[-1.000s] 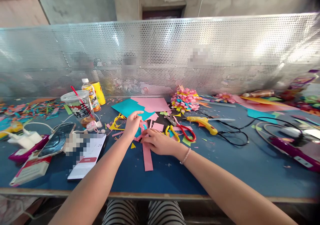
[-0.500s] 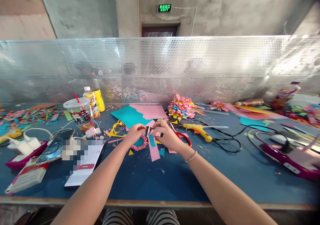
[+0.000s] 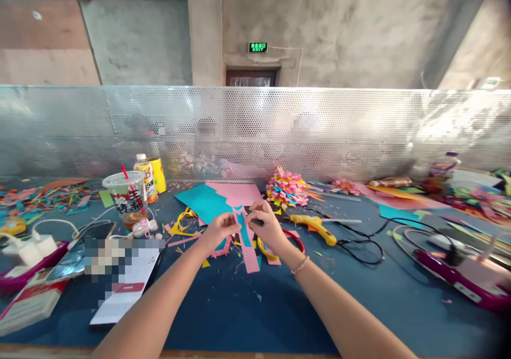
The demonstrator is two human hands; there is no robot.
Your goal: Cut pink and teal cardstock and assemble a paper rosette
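My left hand (image 3: 223,230) is closed, its thumb and fingertips pinching the left edge of a paper strip. Opposite it, my right hand (image 3: 266,227) has thumb and forefinger pressed together at the strip's right side. The strip is pink paper (image 3: 251,262) with a narrow blue piece (image 3: 245,235) lying along it, and it slants down toward me. Scissors with a red and yellow handle (image 3: 296,241) lie partly hidden behind my right hand. Pink folded paper (image 3: 221,249) shows under my left hand. A teal sheet (image 3: 203,202) and a pink sheet (image 3: 241,193) lie just beyond.
A yellow glue gun (image 3: 315,226) with a black cord lies at right, near a ball of paper strips (image 3: 285,186). On the left stand a plastic cup (image 3: 124,194) and a bottle (image 3: 144,181), with phones and a purple power strip (image 3: 34,268). A perforated metal screen (image 3: 255,130) closes the back.
The camera view has tilted up. My right hand's fingers have closed into a pinch, and the pink and blue paper is now between both hands' fingertips.
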